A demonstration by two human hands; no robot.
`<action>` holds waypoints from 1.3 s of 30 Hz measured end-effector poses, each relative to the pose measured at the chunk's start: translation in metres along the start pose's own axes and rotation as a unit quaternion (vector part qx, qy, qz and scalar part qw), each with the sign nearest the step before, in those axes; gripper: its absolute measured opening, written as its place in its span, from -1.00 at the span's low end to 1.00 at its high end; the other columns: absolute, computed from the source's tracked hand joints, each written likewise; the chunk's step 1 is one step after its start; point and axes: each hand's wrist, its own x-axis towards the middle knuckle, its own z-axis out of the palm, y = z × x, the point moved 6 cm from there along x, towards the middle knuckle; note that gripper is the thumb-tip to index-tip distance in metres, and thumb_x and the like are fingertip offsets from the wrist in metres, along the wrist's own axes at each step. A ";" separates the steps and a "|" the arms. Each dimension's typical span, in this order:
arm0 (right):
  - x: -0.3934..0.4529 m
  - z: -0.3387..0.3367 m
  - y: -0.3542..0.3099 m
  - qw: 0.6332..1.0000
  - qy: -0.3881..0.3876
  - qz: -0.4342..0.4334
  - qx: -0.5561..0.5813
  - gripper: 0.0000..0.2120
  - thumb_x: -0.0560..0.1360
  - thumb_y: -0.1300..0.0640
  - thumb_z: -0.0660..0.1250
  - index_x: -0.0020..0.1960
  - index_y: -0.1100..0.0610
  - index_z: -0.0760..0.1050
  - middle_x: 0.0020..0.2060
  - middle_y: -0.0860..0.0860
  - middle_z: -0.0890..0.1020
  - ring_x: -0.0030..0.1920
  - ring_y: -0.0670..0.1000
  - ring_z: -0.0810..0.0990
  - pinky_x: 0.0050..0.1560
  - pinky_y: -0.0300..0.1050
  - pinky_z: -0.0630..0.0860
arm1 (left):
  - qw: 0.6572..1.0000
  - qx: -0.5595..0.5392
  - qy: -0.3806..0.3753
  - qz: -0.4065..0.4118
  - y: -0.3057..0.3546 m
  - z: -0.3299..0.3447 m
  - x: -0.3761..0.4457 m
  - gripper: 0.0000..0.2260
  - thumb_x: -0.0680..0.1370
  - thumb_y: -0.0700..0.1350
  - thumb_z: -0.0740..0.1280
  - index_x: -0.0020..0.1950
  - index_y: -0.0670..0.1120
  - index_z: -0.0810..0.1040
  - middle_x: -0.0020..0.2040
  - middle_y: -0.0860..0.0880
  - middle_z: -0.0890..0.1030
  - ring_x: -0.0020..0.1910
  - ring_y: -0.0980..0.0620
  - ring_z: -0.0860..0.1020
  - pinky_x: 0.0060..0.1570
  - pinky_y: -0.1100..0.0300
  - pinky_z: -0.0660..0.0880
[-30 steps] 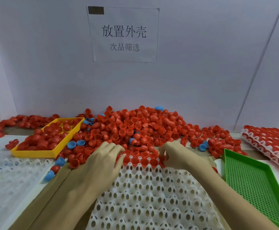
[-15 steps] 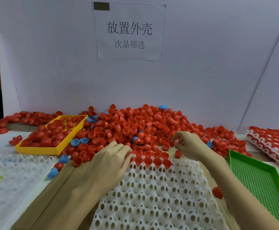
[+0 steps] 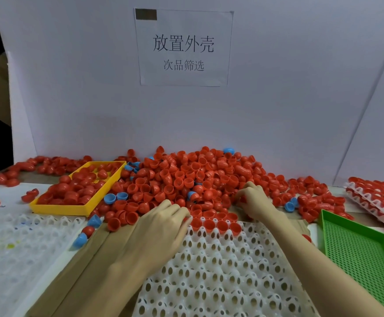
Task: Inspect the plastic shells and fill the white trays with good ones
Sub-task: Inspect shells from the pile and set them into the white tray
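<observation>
A big pile of red plastic shells (image 3: 198, 175) lies against the back wall, with a few blue shells (image 3: 113, 198) mixed in. In front of it sits a white tray (image 3: 220, 271) with a short row of red shells (image 3: 216, 224) in its far cells. My left hand (image 3: 161, 227) lies knuckles-up on the tray's far left corner, fingers curled down over a red shell (image 3: 187, 219) at the row's left end. My right hand (image 3: 254, 200) is at the pile's near edge, fingers curled, pinching a red shell (image 3: 243, 199).
A yellow tray (image 3: 60, 208) holding red shells stands at the left. A green mesh tray (image 3: 358, 248) lies at the right. Stacked white trays full of red shells (image 3: 378, 197) are at the far right. Another white tray (image 3: 15, 243) lies at the near left.
My right hand has moved from the tray's far row up and right into the pile and closed on a shell. The left hand has stayed at the tray's corner.
</observation>
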 end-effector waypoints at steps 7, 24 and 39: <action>-0.015 -0.013 0.002 0.989 0.054 0.027 0.136 -0.96 0.61 0.19 0.37 0.03 0.09 0.58 0.05 0.01 0.58 0.03 0.02 0.58 0.09 -0.09 0.57 | 1.000 -0.003 -0.004 -0.018 -0.003 -0.008 0.002 -0.95 0.58 -0.09 0.43 -0.02 -0.04 0.69 -0.17 0.12 0.64 -0.14 0.13 0.58 -0.17 0.28 0.58; -0.135 -0.079 -0.041 0.832 0.052 -0.084 0.546 -0.91 0.62 0.03 0.37 0.03 0.02 0.63 -0.03 0.04 0.74 0.06 0.03 0.73 0.19 -0.11 0.62 | 0.936 -0.322 -0.021 -0.138 0.026 0.003 0.000 -0.71 0.55 0.11 0.47 0.26 0.18 0.62 0.13 0.26 0.64 0.15 0.24 0.63 0.07 0.39 0.54; -0.148 -0.061 -0.072 0.620 -0.108 -0.087 0.772 -0.70 0.66 0.10 0.35 0.26 0.31 0.54 0.27 0.30 0.62 0.31 0.29 0.61 0.24 0.05 0.61 | 0.798 -0.541 -0.025 -0.265 0.025 0.013 -0.001 -0.87 0.62 -0.17 0.40 0.15 -0.13 0.68 0.06 -0.04 0.75 0.08 0.00 0.72 0.10 0.25 0.61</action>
